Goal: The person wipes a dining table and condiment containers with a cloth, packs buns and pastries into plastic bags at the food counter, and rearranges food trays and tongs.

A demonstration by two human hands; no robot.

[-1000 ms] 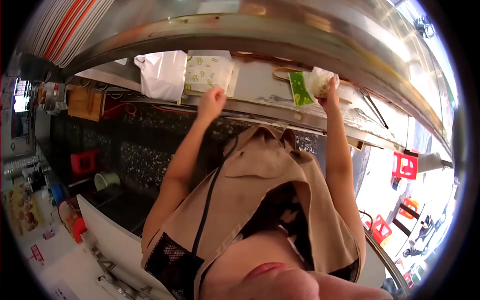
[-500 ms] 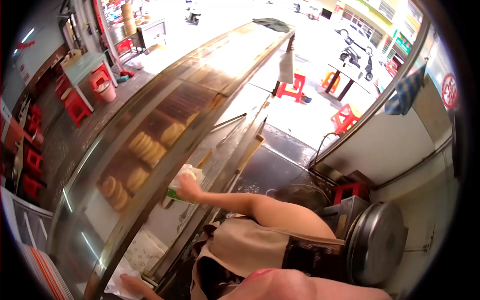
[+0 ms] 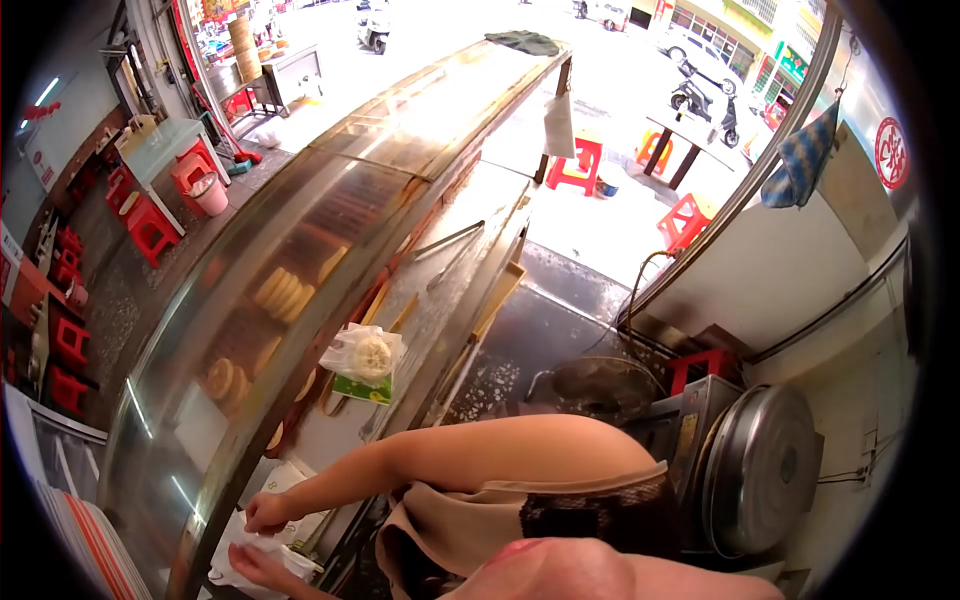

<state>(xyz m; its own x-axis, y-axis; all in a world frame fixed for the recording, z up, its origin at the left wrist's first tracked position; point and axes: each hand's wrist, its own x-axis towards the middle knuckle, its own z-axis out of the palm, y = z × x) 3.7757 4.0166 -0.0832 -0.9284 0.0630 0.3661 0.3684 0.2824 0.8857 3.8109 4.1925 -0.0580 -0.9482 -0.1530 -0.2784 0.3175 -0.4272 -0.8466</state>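
Note:
At the lower left, my left hand (image 3: 262,566) pinches the white plastic bags (image 3: 232,560) lying on the counter. Just above it, my right hand (image 3: 270,512) has its fingers pressed together at the upper edge of the same white plastic. The two hands are close but apart. Patterned paper bags (image 3: 290,480) lie beside my right hand, partly under the forearm. Farther up the counter, a clear bag with a pale round food item (image 3: 371,358) rests on a green packet (image 3: 362,389), touched by neither hand.
A glass display case (image 3: 330,210) holding round pastries (image 3: 284,294) runs along the counter's left side. Tongs (image 3: 450,240) lie on the counter's far part. Large round metal lids (image 3: 770,470) stand at the right. Red stools (image 3: 152,230) and parked scooters (image 3: 705,100) are beyond.
My right hand has let go of the clear food bag, which stays on the counter, and has moved down and left to the white plastic bags beside my left hand.

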